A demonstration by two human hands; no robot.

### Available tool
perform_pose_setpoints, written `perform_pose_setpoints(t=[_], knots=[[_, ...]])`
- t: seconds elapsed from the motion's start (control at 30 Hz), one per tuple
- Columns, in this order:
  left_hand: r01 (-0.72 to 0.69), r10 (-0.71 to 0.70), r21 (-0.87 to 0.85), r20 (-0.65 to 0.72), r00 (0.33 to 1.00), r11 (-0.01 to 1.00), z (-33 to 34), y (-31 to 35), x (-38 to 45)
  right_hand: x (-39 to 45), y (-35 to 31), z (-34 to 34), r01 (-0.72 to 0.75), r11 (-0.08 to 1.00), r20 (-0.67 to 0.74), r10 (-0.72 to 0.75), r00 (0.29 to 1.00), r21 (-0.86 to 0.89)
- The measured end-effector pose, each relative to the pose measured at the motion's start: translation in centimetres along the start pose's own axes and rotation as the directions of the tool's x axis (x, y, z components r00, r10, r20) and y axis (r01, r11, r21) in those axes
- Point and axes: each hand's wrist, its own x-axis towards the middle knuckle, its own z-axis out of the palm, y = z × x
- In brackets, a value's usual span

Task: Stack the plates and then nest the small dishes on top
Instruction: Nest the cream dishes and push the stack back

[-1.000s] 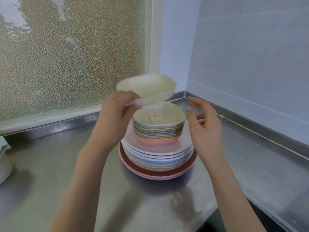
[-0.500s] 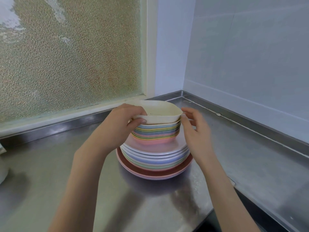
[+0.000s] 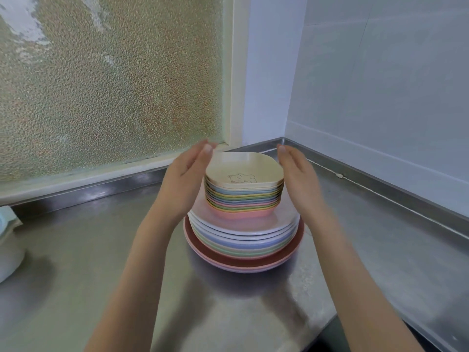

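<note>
White container point(image 3: 9, 243) at far left edge of stainless steel surface point(image 3: 76, 250). Frosted glass window point(image 3: 109, 80) behind, white tiled wall point(image 3: 380, 97) right. Left hand point(image 3: 186, 184) grip open, flat beside nested small dishes point(image 3: 243, 191); dishes atop plate stack point(image 3: 243, 240) mid-surface. Right hand point(image 3: 300, 181) grip open, other side.

Plates point(image 3: 243, 240) sit stacked on the counter point(image 3: 76, 275), with the small dishes point(image 3: 243, 196) nested on top of them. The left hand point(image 3: 185, 181) stands just left of the dishes, the right hand point(image 3: 299, 181) just right, palms facing in. Behind the hands, the window point(image 3: 109, 80). Far left of the left hand, a container point(image 3: 9, 245) sits at the edge.
</note>
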Motion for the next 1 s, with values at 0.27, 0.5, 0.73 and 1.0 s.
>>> perform_pose_setpoints(t=[0.27,0.5,0.73,1.0], knots=[[0.2,-0.199,0.002,-0.051,0.979,0.98,1.8,-2.4,2.1,3.1,0.3,0.8,-0.073,0.976,0.204,0.115,0.972,-0.206],[0.193,-0.196,-0.047,-0.081,0.977,0.98,1.3,-3.9,1.3,2.4,1.9,-0.3,-0.154,0.987,0.124,0.159,0.979,-0.05],[0.382,-0.395,-0.102,-0.174,0.902,0.918,1.4,-7.5,-1.7,-1.7,7.0,-1.0,-0.344,0.939,0.035,0.343,0.939,0.02],[0.323,-0.341,-0.111,-0.253,0.905,0.94,1.1,-7.1,-2.5,-2.2,8.5,2.2,-0.363,0.932,-0.053,0.363,0.93,0.011]])
